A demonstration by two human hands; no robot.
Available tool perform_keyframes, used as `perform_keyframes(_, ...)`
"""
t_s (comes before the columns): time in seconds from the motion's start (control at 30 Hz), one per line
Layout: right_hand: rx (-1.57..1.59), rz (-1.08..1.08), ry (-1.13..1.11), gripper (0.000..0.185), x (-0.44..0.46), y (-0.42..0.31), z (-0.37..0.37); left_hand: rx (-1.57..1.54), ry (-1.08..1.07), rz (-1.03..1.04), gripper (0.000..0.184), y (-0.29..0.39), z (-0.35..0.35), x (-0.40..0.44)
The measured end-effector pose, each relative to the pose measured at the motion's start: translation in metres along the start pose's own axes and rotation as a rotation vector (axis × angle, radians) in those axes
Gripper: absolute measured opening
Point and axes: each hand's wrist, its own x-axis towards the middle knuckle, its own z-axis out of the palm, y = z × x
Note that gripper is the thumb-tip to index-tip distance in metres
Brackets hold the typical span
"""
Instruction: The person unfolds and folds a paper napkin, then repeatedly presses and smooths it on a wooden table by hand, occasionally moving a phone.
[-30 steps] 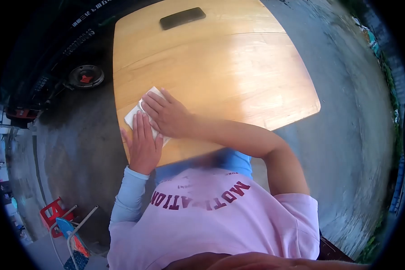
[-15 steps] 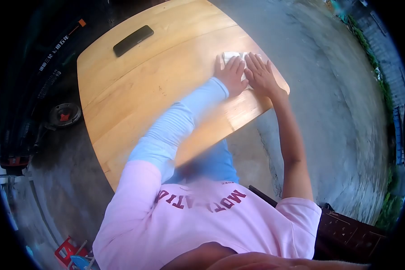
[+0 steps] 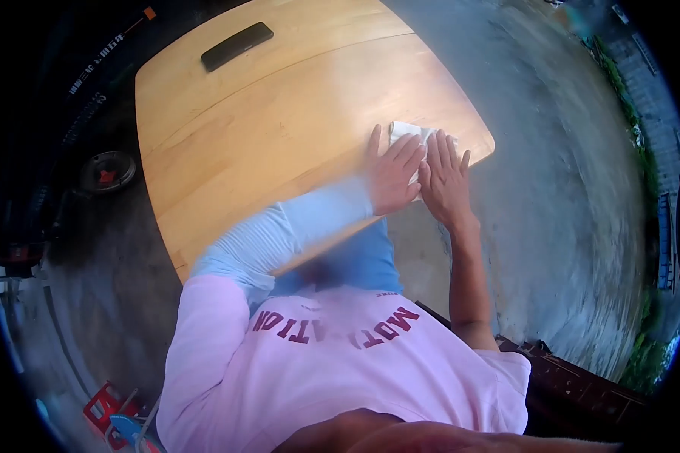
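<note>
A folded white cloth (image 3: 403, 130) lies flat on the wooden tabletop (image 3: 279, 136), by the near edge towards the right corner. My left hand (image 3: 394, 180), below a light blue sleeve, presses flat on the cloth's left part with its fingers stretched out. Beside it, my right hand (image 3: 447, 185) lies palm down on the right part, its fingers also extended. The two hands nearly meet over the cloth and hide much of it. Neither hand's fingers are wrapped round anything.
A dark phone-like slab (image 3: 236, 47) lies at the table's far left. Concrete floor (image 3: 551, 211) surrounds the table. A round object with a red centre (image 3: 107, 175) stands on the left, and a red stool-like item (image 3: 102, 408) at lower left.
Both hands and the cloth under them have slid towards my body, closer to the table's near edge. The view has shifted slightly, and the dark slab stays in place on the table.
</note>
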Motion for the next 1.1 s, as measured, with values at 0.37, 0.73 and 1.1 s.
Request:
perform_keyframes(0.37,0.285,-0.655,-0.027,0.061,-0.014,-0.182,-0.013,0.100,-0.150,-0.514,0.067,0.016,-0.135,-0.200)
perform_keyframes(0.73,0.575,-1.138,-0.024,0.058,-0.021,-0.332,0.015,0.386,-0.157,-1.075,0.065,0.054,-0.172,-0.317)
perform_keyframes(1.1,0.394,-0.817,0.129,0.054,0.081,-0.268,0.042,0.386,-0.099,-0.733,0.066,-0.064,-0.151,-0.224)
